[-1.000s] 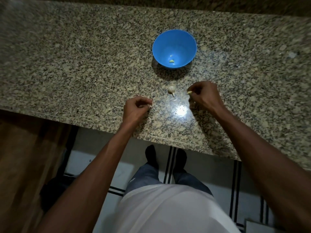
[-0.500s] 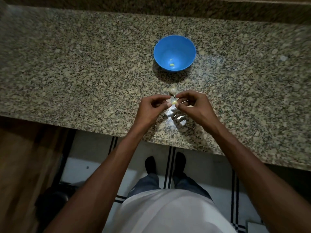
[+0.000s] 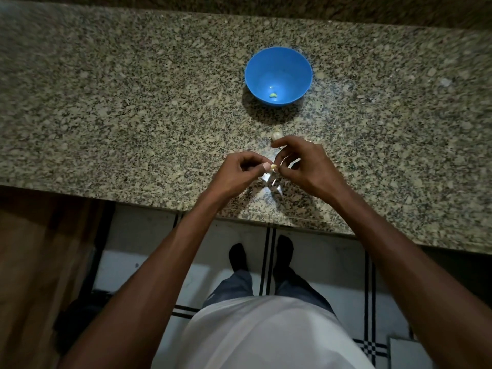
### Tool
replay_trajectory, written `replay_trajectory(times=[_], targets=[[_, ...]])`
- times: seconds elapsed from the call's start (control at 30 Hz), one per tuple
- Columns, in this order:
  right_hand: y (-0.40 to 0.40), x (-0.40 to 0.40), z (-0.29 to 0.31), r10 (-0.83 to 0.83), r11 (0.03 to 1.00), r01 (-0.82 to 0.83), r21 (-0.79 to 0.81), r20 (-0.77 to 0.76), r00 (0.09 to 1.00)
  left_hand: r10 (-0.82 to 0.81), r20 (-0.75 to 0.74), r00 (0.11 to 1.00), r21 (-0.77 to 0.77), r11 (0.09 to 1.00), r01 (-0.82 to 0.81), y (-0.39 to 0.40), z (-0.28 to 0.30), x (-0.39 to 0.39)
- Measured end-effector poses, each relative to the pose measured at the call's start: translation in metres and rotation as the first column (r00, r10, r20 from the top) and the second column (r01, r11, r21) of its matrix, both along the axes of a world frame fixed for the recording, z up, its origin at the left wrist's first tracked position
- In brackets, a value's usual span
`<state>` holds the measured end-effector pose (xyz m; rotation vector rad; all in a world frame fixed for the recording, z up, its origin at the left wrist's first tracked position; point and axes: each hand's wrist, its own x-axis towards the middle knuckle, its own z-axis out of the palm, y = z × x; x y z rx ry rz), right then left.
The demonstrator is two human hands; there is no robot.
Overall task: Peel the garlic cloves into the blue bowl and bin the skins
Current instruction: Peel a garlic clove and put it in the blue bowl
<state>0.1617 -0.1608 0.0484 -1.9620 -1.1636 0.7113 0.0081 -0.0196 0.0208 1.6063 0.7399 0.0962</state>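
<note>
On the granite counter (image 3: 133, 102) stood the blue bowl (image 3: 278, 75), one peeled clove (image 3: 273, 95) inside. Left hand (image 3: 239, 171) and right hand (image 3: 306, 166) pinched a garlic clove (image 3: 273, 166) between them: light, slippery, its skin papery, best caught at the tip.

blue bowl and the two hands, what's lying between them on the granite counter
In the head view, one unpeeled garlic clove lies between the round blue plastic bowl and the hands, beside the right hand.
</note>
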Motion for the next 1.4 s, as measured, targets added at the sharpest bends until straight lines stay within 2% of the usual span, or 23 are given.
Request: replay_trajectory(times=[0.23, 0.37, 0.47, 0.57, 0.67, 0.77, 0.83, 0.9, 1.0, 1.1, 1.2, 1.33, 1.4], targets=[[0.001, 0.003, 0.004, 0.080, 0.997, -0.079, -0.011, 0.044, 0.996, -0.053, -0.021, 0.998, 0.025, 0.998, 0.054, 0.004, 0.008, 0.001], [0.001, 0.004, 0.000, 0.054, 0.998, -0.053, -0.015, 0.042, 0.998, 0.000, -0.046, 0.999, 0.033, 0.999, 0.002, 0.004, 0.003, 0.003], [-0.001, 0.019, -0.011, -0.117, 0.990, 0.117, -0.077, 0.012, 0.993, 0.091, -0.044, 0.995, 0.054, 0.995, -0.088, 0.010, -0.006, -0.004], [0.000, 0.045, -0.020, -0.340, 0.930, 0.341, -0.136, 0.024, 0.940, 0.187, -0.030, 0.982, 0.096, 0.978, -0.184, 0.018, -0.011, -0.014], [0.006, 0.059, -0.025, -0.395, 0.902, 0.406, -0.147, 0.096, 0.913, 0.266, -0.067, 0.962, 0.169, 0.953, -0.252, 0.030, -0.015, -0.015], [0.008, 0.055, -0.028, -0.342, 0.912, 0.372, -0.174, 0.180, 0.922, 0.274, -0.087, 0.958, 0.230, 0.941, -0.248, 0.040, -0.020, -0.011], [0.005, 0.040, -0.028, -0.349, 0.918, 0.384, -0.102, 0.255, 0.902, 0.251, -0.084, 0.964, 0.266, 0.938, -0.221, 0.044, -0.021, -0.008], [0.007, 0.014, -0.025, -0.335, 0.930, 0.362, -0.069, 0.253, 0.908, 0.214, -0.088, 0.973, 0.333, 0.927, -0.174, 0.049, -0.021, -0.005], [0.027, -0.024, -0.031, -0.129, 0.986, 0.147, -0.075, 0.202, 0.971, 0.169, -0.111, 0.979, 0.483, 0.870, -0.095, 0.057, -0.024, -0.001], [0.052, -0.036, -0.052, 0.060, 0.989, -0.015, -0.145, 0.308, 0.949, 0.135, -0.141, 0.981, 0.618, 0.786, -0.019, 0.069, -0.031, 0.002], [0.049, -0.044, -0.059, 0.142, 0.975, -0.065, -0.214, 0.367, 0.919, -0.019, -0.175, 0.984, 0.677, 0.723, 0.135, 0.070, -0.037, -0.002], [0.017, -0.068, -0.053, 0.205, 0.969, -0.130, -0.208, 0.395, 0.895, -0.193, -0.179, 0.965, 0.680, 0.684, 0.263, 0.050, -0.040, -0.020], [0.009, -0.068, -0.054, 0.142, 0.976, -0.069, -0.207, 0.361, 0.922, -0.256, -0.161, 0.953, 0.668, 0.682, 0.297, 0.041, -0.041, -0.032]])
